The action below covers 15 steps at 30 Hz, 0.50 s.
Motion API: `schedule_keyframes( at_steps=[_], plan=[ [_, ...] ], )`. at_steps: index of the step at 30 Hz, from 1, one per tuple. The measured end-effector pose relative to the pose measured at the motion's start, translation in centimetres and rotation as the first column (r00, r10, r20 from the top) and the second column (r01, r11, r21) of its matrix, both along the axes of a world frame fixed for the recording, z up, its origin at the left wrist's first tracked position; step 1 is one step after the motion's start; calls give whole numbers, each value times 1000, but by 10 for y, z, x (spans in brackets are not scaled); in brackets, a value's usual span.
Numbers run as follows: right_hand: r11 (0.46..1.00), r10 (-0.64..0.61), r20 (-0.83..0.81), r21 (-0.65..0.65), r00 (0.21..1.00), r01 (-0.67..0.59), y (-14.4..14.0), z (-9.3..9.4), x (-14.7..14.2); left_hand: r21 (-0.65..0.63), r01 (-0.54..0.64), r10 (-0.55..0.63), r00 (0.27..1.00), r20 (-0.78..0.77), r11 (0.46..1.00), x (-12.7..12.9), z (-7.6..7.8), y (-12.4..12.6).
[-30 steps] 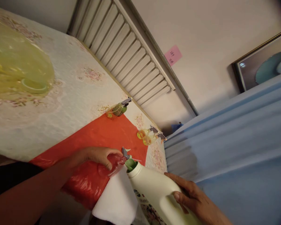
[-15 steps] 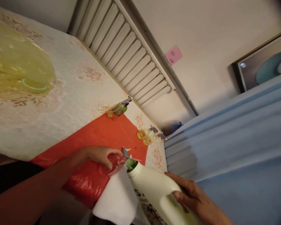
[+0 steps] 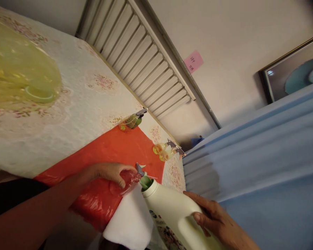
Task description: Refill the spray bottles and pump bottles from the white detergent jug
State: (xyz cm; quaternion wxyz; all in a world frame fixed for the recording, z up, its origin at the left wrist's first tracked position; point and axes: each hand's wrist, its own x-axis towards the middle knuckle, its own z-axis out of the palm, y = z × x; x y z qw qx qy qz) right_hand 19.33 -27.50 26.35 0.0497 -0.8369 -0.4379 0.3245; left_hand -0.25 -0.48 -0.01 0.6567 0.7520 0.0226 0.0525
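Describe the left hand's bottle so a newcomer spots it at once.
Find the red sheet on the flowered tablecloth, then the left hand over it. That hand holds a see-through bottle, its neck by the pale jug's green spout. The other small bottles wear spray heads; this one doesn't.

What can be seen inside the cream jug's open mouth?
A green spout sits inside the mouth of the cream jug, held by the right hand, and points toward the clear bottle in the left hand. The jug's opaque walls hide whatever lies deeper.
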Motion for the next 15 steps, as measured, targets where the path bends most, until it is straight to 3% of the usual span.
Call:
schedule_keyframes(
  at_steps=[15],
  plan=[
    [1000, 3, -8, 21, 1000, -3, 2, 0, -3, -28, -3, 2, 1000, -6, 1000, 0, -2, 0]
  ],
)
